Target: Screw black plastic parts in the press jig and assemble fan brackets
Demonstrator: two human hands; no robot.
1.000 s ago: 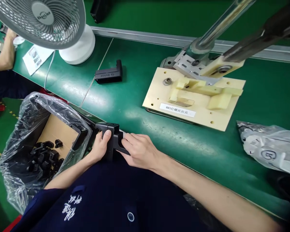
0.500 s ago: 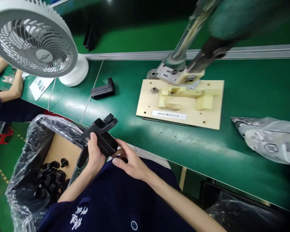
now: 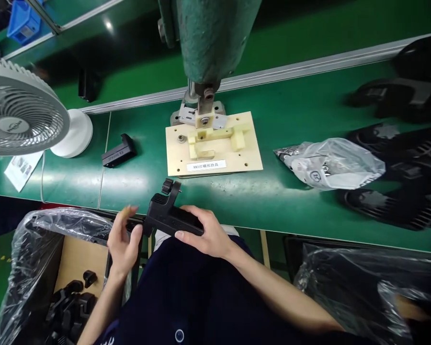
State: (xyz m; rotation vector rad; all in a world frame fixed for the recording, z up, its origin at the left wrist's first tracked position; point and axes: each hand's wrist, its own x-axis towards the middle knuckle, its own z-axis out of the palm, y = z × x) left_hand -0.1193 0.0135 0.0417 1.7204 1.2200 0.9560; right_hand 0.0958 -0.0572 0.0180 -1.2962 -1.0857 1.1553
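A black plastic clamp-like part with a ribbed knob (image 3: 168, 213) is held above the bench's front edge. My right hand (image 3: 210, 235) grips its right end between thumb and fingers. At the part's left end, my left hand (image 3: 124, 239) has its thumb and fingers apart and seems to hold nothing. Beyond both hands, a cream fixture plate (image 3: 215, 143) with a printed label lies under a green press (image 3: 217, 38). A similar black part (image 3: 118, 152) rests on the bench to the left.
A plastic-lined bin (image 3: 57, 220) at lower left holds several black parts (image 3: 72, 306). A white fan (image 3: 17, 115) stands at the left. To the right lie a clear bag (image 3: 330, 165) and several black parts (image 3: 398, 201). Another lined bin (image 3: 345, 268) sits below the bench.
My view has swung to the right. My left hand has let go of the black clamp-like part, and my right hand now grips its right end.
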